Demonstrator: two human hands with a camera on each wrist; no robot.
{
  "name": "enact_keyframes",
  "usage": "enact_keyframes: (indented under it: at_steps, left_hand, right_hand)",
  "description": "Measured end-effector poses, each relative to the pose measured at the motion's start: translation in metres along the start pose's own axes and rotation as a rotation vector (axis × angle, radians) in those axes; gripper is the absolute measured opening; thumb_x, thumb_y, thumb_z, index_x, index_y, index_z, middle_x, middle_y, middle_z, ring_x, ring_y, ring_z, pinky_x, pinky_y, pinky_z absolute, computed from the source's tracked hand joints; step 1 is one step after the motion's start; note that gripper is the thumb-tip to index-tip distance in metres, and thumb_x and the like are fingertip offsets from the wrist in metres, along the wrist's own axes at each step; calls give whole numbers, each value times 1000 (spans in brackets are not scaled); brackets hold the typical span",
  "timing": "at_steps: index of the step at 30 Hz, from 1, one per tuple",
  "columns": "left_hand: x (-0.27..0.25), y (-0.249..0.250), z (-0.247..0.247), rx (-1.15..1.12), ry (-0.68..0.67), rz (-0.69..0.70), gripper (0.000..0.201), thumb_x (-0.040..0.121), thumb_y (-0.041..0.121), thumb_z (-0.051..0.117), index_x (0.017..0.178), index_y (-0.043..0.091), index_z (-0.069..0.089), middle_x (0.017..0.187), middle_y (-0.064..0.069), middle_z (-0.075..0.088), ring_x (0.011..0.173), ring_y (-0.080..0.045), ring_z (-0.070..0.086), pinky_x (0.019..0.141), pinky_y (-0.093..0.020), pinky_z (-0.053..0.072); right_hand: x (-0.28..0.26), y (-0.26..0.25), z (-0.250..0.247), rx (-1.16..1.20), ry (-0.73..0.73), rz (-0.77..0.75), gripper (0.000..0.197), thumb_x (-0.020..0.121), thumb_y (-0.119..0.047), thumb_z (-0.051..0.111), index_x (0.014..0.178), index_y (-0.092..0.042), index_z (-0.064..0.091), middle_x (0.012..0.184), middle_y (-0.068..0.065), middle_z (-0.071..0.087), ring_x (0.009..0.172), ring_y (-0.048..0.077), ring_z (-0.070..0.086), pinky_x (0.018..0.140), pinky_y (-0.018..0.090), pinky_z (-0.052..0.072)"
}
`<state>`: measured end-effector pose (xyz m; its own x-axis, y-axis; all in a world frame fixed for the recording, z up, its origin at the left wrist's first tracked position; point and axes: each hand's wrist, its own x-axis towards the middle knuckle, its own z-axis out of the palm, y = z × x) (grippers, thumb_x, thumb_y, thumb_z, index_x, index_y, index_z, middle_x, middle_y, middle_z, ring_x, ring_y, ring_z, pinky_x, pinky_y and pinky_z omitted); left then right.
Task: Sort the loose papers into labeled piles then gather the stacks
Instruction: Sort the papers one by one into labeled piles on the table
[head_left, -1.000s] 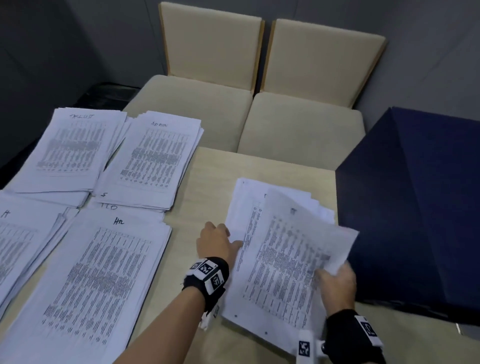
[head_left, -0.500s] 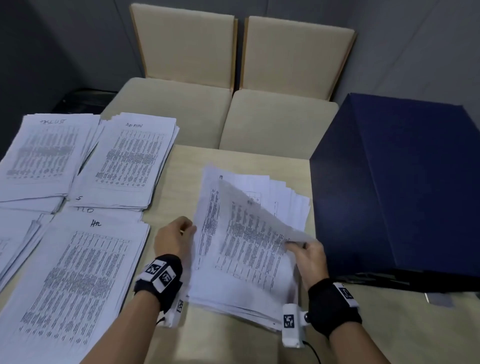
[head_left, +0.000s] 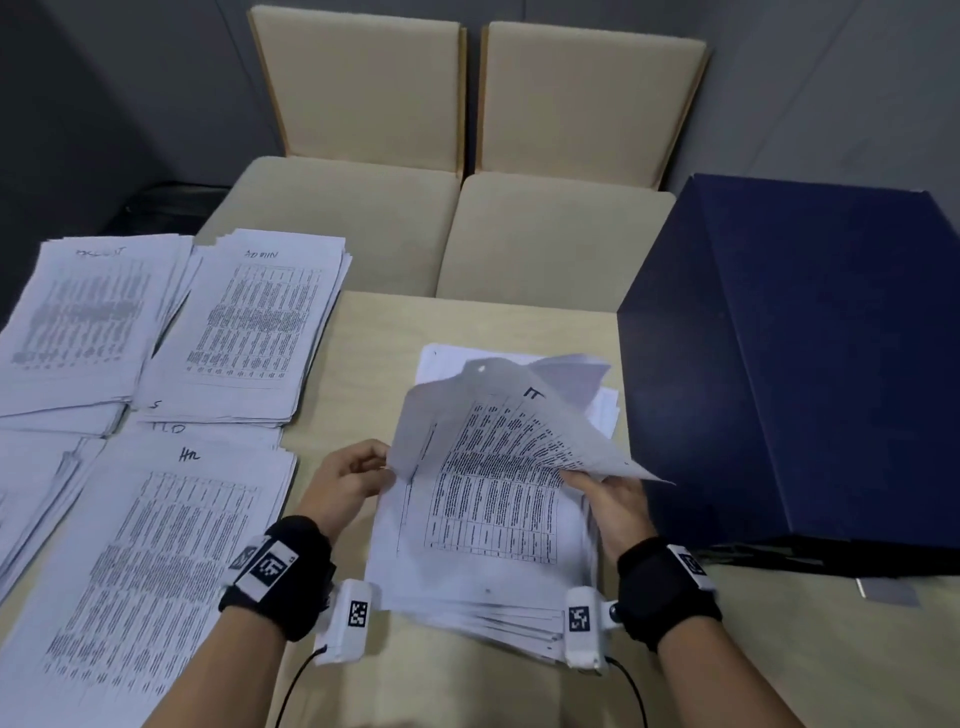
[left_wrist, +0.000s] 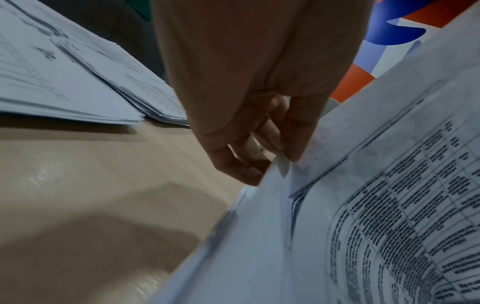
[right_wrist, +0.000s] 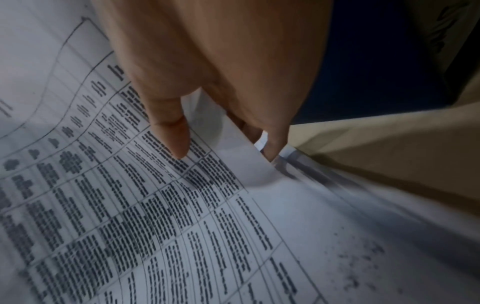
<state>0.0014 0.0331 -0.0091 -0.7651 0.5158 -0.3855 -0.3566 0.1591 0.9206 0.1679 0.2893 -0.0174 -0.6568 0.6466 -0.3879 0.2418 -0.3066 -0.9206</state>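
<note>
Lifting from both sides, the person has the top sheet (head_left: 498, 447) of the loose stack (head_left: 483, 587) curled up off the bench (head_left: 363, 353). The left hand (head_left: 348, 480) pinches its left edge between curled fingers and thumb; the right hand (head_left: 610, 501) grips the right edge, thumb on the printed table, fingers tucked under. Four sorted piles lie to the left, among them the pile marked ADMIN (head_left: 249, 322) and the pile marked HR (head_left: 150, 561). A dark blue box (head_left: 810, 374) stands just right of the stack.
</note>
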Motion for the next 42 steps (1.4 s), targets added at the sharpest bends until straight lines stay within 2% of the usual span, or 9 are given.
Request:
enact_keyframes:
  at_steps: [7, 11, 14, 18, 22, 26, 32, 37, 42]
  left_hand:
    - [17, -9, 8, 97, 64, 12, 35, 76, -17, 61, 60, 12, 72, 110, -3, 71, 102, -16, 65, 90, -28, 47]
    - [18, -8, 12, 92, 61, 21, 26, 72, -4, 61, 56, 15, 67, 79, -11, 64, 78, -21, 55, 72, -27, 41]
    - [21, -12, 11, 101, 57, -20, 14, 65, 6, 55, 58, 14, 65, 77, -7, 63, 77, -23, 49, 75, -34, 33]
    - [24, -14, 12, 138, 95, -84, 28, 73, -5, 50, 66, 11, 73, 82, -5, 72, 81, -24, 59, 78, -35, 43]
    - [17, -7, 17, 82, 102, -71, 27, 67, -7, 45, 70, 1, 71, 74, -17, 66, 70, -27, 55, 67, -31, 44]
    - [24, -11, 16, 4, 280, -96, 25, 82, -13, 43, 73, 5, 59, 78, -14, 63, 75, -24, 57, 69, -30, 47]
    - [45, -20, 13, 571, 345, -61, 5, 86, 12, 69, 90, 13, 73, 80, -3, 69, 80, -23, 63, 71, -25, 46]
    - [55, -16, 18, 828, 337, -60, 34, 71, 37, 82, 87, 18, 60, 86, 1, 63, 76, -19, 61, 70, -32, 52]
    - [60, -14, 31, 1085, 291, 50, 31, 78, 14, 72, 106, 12, 58, 105, -7, 51, 81, -27, 55, 69, -35, 48]
  right_hand:
    - [2, 7, -1, 32, -85, -27, 30, 72, -4, 77, 92, 10, 59, 102, 30, 62, 94, 26, 64, 89, 40, 47]
    - [5, 14, -1, 31, 1, 61, 18, 92, 4, 58, 95, -14, 61, 103, 7, 57, 80, 13, 52, 74, 22, 47]
    - [5, 21, -4, 47, 42, 43, 26, 96, 5, 52, 94, -21, 53, 98, -3, 55, 91, 19, 51, 97, 38, 44]
    - [6, 18, 1, -6, 97, -57, 34, 82, 9, 69, 85, -24, 61, 81, -12, 70, 86, 12, 64, 86, 34, 48]
    - [9, 18, 1, 55, 74, -75, 47, 71, 19, 72, 106, -11, 65, 103, 8, 73, 99, 24, 68, 87, 41, 56]
    - [2, 10, 0, 58, -41, -119, 40, 80, 21, 56, 65, -13, 72, 89, 12, 68, 86, 25, 61, 75, 30, 51]
    - [3, 15, -6, 121, -20, -74, 19, 68, -10, 70, 86, -4, 68, 86, 1, 74, 79, 13, 67, 73, 20, 53]
    - [2, 23, -11, 111, -39, -37, 19, 81, 13, 62, 77, -3, 71, 102, 19, 70, 95, 26, 66, 88, 33, 52]
    - [-3, 21, -14, 116, 10, -91, 12, 82, 4, 59, 71, 0, 61, 87, 14, 70, 81, 16, 68, 75, 24, 51]
